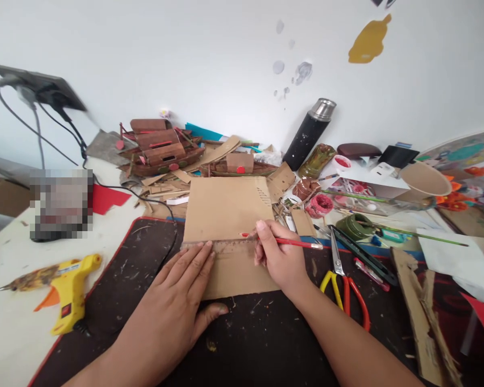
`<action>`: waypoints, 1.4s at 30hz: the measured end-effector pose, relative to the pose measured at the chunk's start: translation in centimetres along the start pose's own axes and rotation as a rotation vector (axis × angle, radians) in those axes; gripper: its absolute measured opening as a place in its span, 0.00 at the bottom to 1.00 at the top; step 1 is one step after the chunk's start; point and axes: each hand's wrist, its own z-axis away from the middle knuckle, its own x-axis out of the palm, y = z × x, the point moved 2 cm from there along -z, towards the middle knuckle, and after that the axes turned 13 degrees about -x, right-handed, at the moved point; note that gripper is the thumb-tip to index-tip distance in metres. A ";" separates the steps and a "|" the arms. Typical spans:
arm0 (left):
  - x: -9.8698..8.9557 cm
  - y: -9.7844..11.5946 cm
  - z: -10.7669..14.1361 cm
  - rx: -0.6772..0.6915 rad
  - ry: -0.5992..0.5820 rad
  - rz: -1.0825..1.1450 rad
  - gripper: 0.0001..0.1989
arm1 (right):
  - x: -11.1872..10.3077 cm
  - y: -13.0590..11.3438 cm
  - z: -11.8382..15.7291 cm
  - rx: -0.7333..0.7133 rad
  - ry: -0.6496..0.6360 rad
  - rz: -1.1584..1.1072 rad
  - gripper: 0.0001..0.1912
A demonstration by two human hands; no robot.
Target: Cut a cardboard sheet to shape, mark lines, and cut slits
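Note:
A brown cardboard sheet (226,207) lies on the dark mat in front of me. Across its middle rests a see-through ruler (229,247). My left hand (181,285) presses flat on the ruler's left end and the cardboard, fingers stretched out and thumb apart. In my right hand (280,255) is a red pencil (294,242), pinched between thumb and fingers, its point to the left just above the ruler's edge. The pencil's blunt end sticks out to the right. Whether the tip touches the cardboard I cannot tell.
Left lies a yellow glue gun (70,293), its cable near the mat (242,355). Scissors (341,274) with red and yellow handles and a box cutter (363,252) lie right. Behind are model boats (161,148), cardboard scraps, a black flask (308,134) and paint pots (319,205).

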 end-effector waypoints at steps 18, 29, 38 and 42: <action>0.8 -1.5 -2.5 -0.025 -0.059 -0.027 0.40 | -0.1 0.2 0.2 0.000 -0.004 -0.004 0.29; 1.5 -1.5 -2.3 -0.012 0.023 0.011 0.39 | -0.1 0.3 0.4 0.018 -0.020 0.016 0.29; 1.5 -1.1 -2.3 -0.014 0.039 -0.014 0.37 | 0.0 -0.1 0.4 0.046 -0.032 0.046 0.29; 1.5 -1.0 -2.2 -0.027 0.037 -0.004 0.36 | 0.1 -0.3 0.3 0.045 -0.035 0.055 0.30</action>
